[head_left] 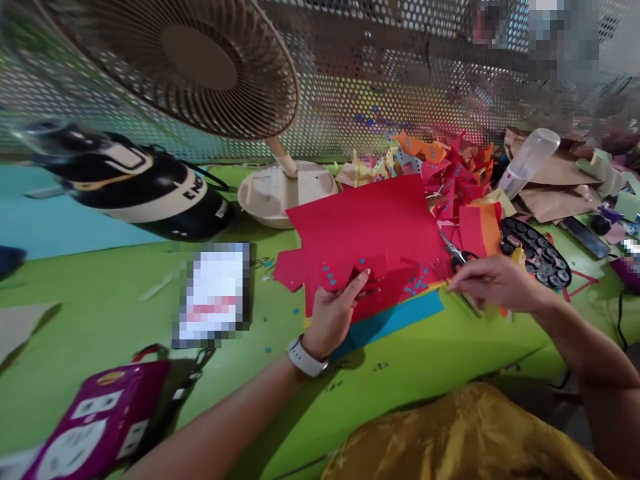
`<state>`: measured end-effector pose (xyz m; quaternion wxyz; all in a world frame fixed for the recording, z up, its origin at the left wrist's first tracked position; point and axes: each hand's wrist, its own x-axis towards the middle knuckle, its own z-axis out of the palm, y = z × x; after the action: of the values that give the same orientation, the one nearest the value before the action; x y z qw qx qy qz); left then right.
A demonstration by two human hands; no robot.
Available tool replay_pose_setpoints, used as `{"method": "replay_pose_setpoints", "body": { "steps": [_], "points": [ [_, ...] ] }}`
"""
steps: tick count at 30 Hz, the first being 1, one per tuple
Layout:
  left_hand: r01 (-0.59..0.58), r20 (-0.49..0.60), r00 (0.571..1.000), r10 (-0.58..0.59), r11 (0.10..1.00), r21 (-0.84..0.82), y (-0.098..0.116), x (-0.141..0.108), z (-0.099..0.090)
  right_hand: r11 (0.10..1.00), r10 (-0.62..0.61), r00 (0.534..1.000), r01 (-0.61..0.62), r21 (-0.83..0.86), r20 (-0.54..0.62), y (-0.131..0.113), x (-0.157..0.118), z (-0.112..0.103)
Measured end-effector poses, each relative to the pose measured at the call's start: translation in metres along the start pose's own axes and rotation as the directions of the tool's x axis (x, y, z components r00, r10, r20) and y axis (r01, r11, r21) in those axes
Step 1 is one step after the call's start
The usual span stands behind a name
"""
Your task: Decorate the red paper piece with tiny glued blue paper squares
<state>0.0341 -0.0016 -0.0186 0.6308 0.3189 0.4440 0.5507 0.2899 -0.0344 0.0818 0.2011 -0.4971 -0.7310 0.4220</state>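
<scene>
My left hand (334,313), with a white watch at the wrist, grips a small red paper piece (343,270) between thumb and fingers. Blue bits dot that piece, which is over a large red sheet (370,220). My right hand (493,285) is closed in a pinch above the sheet's right edge; whatever its fingertips hold is too small to make out. Close beside it lie scissors (454,250) with dark handles, partly covered by the hand. Loose blue bits (416,283) are scattered on the red sheet, and a blue paper strip (400,317) lies along its near edge.
Crumpled paper scraps (450,163) pile up behind the sheet. A black palette (535,253) and phone (585,238) lie right. Leftward are a fan base (287,193), a black bottle (150,190), a blurred-out screen (215,290) and a purple pouch (100,417) on the green table (240,400).
</scene>
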Motion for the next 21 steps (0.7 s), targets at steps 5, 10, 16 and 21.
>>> {"method": "replay_pose_setpoints", "body": {
  "steps": [5, 10, 16, 21],
  "points": [
    [0.009, -0.001, 1.0, -0.009, 1.0, 0.03, 0.002, -0.003, 0.002, 0.938, 0.163, 0.781, -0.311, -0.149, -0.602, 0.037, -0.085, -0.05],
    [0.01, 0.005, 1.0, -0.011, 0.998, 0.055, 0.001, -0.002, 0.001, 0.53, 0.126, 0.828, -0.522, -0.668, -0.547, 0.094, -0.128, -0.04],
    [0.0, 0.009, 1.0, -0.001, 0.999, 0.042, 0.002, -0.003, 0.001, 0.315, 0.147, 0.866, -0.498, -0.808, -0.477, 0.116, -0.112, -0.021],
    [-0.008, 0.013, 1.0, 0.007, 0.997, 0.078, 0.006, -0.005, 0.004, 0.308, 0.184, 0.842, -0.54, -0.783, -0.508, 0.115, -0.098, -0.029]
  ]
}}
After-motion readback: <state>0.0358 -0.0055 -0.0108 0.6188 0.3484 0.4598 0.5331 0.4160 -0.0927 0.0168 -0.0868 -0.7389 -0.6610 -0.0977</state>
